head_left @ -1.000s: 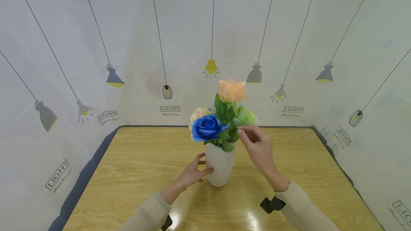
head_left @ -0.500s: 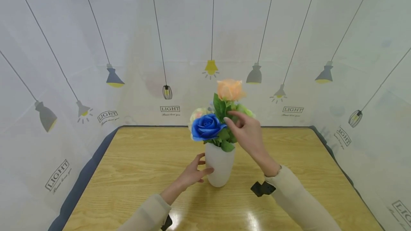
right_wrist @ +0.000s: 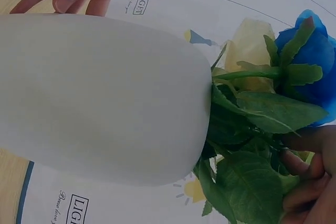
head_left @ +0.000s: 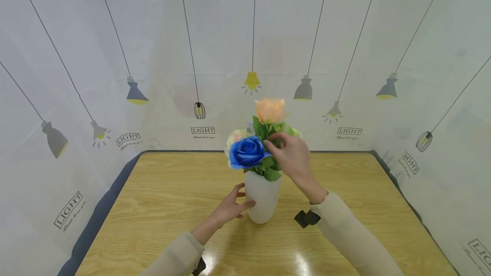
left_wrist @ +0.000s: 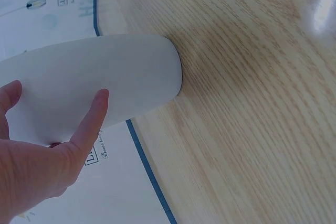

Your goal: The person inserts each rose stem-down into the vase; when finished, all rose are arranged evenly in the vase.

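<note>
A white vase [head_left: 262, 197] stands on the wooden table, holding several artificial flowers. My left hand [head_left: 227, 206] grips the vase's left side, the thumb across its front and the fingers around behind; the left wrist view shows this thumb [left_wrist: 94, 116] on the smooth wall. Above the rim, my right hand [head_left: 293, 156] pinches the stem of the peach rose [head_left: 270, 110], the tallest bloom. In the right wrist view its curled fingers [right_wrist: 307, 195] are among green leaves [right_wrist: 249, 187]. The blue rose [head_left: 248, 152] sits at the front left, just beside the right fingertips.
A pale cream-pink flower [head_left: 235, 137] sits behind the blue rose, and a light green one [head_left: 293, 130] is partly hidden by the right hand. The table [head_left: 168, 191] meets a white backdrop [head_left: 161, 54] printed with lamps at its back and sides.
My right hand has moved left and up from beside the leaves to the peach rose's stem. The peach rose has shifted left and slightly down. The left hand and vase have stayed put.
</note>
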### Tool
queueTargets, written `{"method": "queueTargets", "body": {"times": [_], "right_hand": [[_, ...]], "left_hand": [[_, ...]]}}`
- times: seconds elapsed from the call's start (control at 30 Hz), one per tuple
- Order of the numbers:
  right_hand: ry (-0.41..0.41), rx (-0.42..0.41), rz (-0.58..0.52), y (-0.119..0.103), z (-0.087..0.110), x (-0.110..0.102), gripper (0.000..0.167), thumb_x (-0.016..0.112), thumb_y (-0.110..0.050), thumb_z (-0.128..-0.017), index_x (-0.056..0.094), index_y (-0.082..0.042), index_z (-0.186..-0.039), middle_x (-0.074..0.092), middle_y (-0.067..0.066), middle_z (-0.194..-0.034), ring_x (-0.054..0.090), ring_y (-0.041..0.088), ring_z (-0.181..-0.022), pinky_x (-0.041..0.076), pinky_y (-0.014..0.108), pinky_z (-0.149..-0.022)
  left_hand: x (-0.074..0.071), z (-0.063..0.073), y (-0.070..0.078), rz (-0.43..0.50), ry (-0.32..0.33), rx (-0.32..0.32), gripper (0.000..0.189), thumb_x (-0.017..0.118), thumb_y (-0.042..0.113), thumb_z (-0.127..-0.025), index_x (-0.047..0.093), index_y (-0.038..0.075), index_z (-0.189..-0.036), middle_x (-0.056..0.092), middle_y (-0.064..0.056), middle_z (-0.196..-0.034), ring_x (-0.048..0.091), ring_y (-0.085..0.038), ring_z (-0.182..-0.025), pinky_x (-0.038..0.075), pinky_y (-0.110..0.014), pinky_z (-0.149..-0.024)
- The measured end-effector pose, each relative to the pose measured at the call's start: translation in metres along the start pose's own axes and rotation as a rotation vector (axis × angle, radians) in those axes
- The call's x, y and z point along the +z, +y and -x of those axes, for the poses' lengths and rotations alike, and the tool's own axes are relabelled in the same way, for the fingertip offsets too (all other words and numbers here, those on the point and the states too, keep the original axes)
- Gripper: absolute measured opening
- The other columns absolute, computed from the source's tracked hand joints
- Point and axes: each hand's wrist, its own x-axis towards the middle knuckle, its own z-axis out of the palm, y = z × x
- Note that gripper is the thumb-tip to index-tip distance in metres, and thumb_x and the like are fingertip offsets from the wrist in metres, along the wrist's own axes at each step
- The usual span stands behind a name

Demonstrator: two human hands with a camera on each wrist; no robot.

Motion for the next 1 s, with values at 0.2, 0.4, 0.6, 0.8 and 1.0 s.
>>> {"method": "queueTargets", "body": {"times": [0.2, 0.4, 0.6, 0.8, 1.0], "right_hand": [[-0.002, -0.011, -0.007, 0.005, 0.003, 0.002, 0.016, 0.065, -0.022, -0.081, 0.068, -0.007, -0.082, 0.029, -0.004, -0.042, 0.026, 0.014, -0.036, 0.018, 0.025, -0.035], [0.023, -0.03, -0.078, 0.014, 0.019, 0.003, 0.01, 0.066, -0.016, -0.079, 0.067, -0.006, -0.079, 0.032, -0.006, -0.043, 0.027, 0.01, -0.036, 0.021, 0.025, -0.035], [0.019, -0.046, -0.13, 0.021, 0.036, 0.005, 0.005, 0.066, -0.012, -0.078, 0.068, -0.008, -0.078, 0.03, -0.009, -0.041, 0.024, 0.004, -0.034, 0.02, 0.023, -0.033], [0.001, -0.045, -0.147, 0.025, 0.046, 0.009, 0.005, 0.064, -0.004, -0.074, 0.068, -0.006, -0.075, 0.028, -0.01, -0.042, 0.022, 0.003, -0.035, 0.018, 0.022, -0.033], [-0.02, -0.015, -0.109, 0.03, 0.053, 0.015, 0.005, 0.065, -0.002, -0.071, 0.069, -0.005, -0.073, 0.03, -0.01, -0.041, 0.025, 0.003, -0.035, 0.019, 0.021, -0.033]], "left_hand": [[0.0, 0.006, 0.009, 0.0, -0.002, 0.003, 0.07, 0.061, 0.027, -0.084, 0.022, 0.002, -0.137, 0.038, -0.026, -0.125, 0.048, -0.036, -0.102, 0.048, -0.042, -0.067], [0.001, -0.001, -0.004, 0.007, -0.008, -0.005, 0.074, 0.062, 0.034, -0.082, 0.022, 0.006, -0.138, 0.037, -0.023, -0.127, 0.048, -0.034, -0.103, 0.049, -0.039, -0.066], [0.001, -0.001, -0.005, -0.001, -0.008, 0.001, 0.075, 0.062, 0.034, -0.083, 0.021, 0.006, -0.138, 0.037, -0.024, -0.127, 0.048, -0.035, -0.103, 0.049, -0.04, -0.067], [0.0, -0.003, -0.005, -0.005, 0.005, -0.007, 0.075, 0.062, 0.035, -0.082, 0.021, 0.007, -0.138, 0.037, -0.023, -0.127, 0.048, -0.034, -0.103, 0.049, -0.039, -0.067], [0.0, -0.003, -0.007, -0.001, 0.0, -0.007, 0.075, 0.062, 0.035, -0.082, 0.021, 0.007, -0.138, 0.037, -0.023, -0.127, 0.048, -0.034, -0.102, 0.048, -0.04, -0.066]]}}
